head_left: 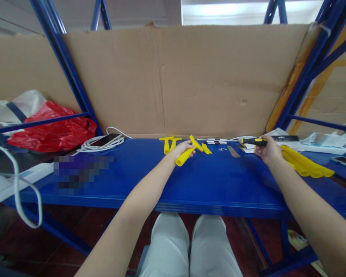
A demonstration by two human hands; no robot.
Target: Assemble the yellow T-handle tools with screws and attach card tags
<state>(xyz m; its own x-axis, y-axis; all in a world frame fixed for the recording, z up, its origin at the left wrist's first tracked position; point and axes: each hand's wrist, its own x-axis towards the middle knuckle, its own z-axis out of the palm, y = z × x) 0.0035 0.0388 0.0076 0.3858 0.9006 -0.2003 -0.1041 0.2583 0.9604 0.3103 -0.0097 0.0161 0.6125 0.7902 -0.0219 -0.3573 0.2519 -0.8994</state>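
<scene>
My left hand [187, 147] is closed around a yellow T-shaped part [183, 157] above the middle of the blue table [216, 184]. Two similar yellow parts [166, 145] lie just left of it, and a small yellow piece [206, 149] is to its right. At the right, my right hand [268, 149] is closed on a black and yellow screwdriver handle [254, 141]. Yellow tubes [308, 163] lie beside my right wrist. Between the hands are a flat metal strip [233, 151] and tiny white bits [223, 149].
Coiled white cable [102, 144] and a red plastic bag [54, 127] are at the left. A cardboard sheet [213, 80] stands behind the table. White power strips [324, 144] and a phone [345, 162] lie at the far right, near blue frame posts [308, 73].
</scene>
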